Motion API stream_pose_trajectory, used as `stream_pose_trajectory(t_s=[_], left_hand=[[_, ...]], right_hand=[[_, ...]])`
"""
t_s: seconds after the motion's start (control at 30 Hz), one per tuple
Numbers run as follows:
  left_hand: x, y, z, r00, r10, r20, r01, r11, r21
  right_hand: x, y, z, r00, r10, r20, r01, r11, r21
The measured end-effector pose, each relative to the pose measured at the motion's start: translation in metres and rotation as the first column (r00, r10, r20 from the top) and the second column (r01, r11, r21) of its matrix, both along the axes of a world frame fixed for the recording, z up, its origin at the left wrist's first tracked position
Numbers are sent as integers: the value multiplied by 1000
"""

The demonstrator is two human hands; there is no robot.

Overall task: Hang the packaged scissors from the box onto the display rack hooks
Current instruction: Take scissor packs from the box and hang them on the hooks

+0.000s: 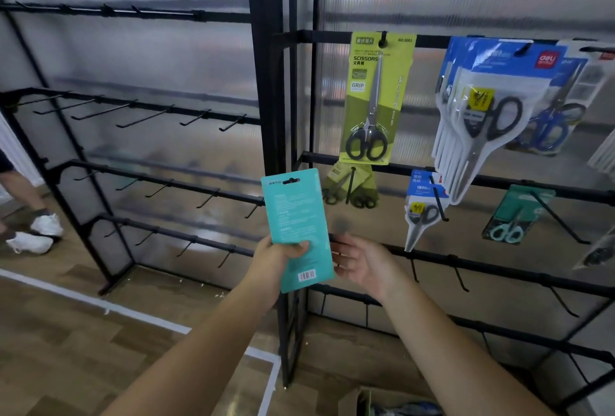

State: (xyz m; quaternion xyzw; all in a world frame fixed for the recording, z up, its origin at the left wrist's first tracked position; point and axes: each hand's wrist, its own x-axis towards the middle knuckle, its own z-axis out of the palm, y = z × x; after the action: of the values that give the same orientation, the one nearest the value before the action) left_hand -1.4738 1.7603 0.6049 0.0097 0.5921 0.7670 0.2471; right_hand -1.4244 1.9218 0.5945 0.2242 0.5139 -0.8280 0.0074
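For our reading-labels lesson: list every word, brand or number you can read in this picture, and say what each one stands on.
"SCISSORS" on the green scissors pack.
"GRIP" on the same pack.
"NO.5003", as far as it can be made out, at its top right.
"deli" on the red tag of the blue-and-white pack.
Teal pack gripped by the left hand: back text and barcode digits too small to read.
Small blue pack and yellow stickers: blurred.

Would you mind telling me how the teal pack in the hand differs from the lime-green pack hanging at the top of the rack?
The teal pack is gripped by the left hand, off any hook; the lime-green pack hangs on a hook. The teal pack shows its printed back with a barcode; the lime-green pack shows its front, with black-handled scissors visible. Both are tall cards with a hang slot on top.
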Motion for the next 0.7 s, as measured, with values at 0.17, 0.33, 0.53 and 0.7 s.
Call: stream_pose_trajectory(t_s=[0.17,0.33,0.53,0.7], left_hand=[[1,16,4,999,-50,-5,50,999,-22],[11,34,13,983,-15,-181,5,998,-56],[18,49,21,974,-186,-130,202,972,123],[17,52,27,927,-352,126,271,866,420]], right_hand=[[28,-8,18,974,112,-196,-71,976,204],[38,-7,25,963,49,-267,65,913,404],[44,-11,20,905,24,-424,208,846,490],[49,-14,24,856,231,-462,125,775,620]])
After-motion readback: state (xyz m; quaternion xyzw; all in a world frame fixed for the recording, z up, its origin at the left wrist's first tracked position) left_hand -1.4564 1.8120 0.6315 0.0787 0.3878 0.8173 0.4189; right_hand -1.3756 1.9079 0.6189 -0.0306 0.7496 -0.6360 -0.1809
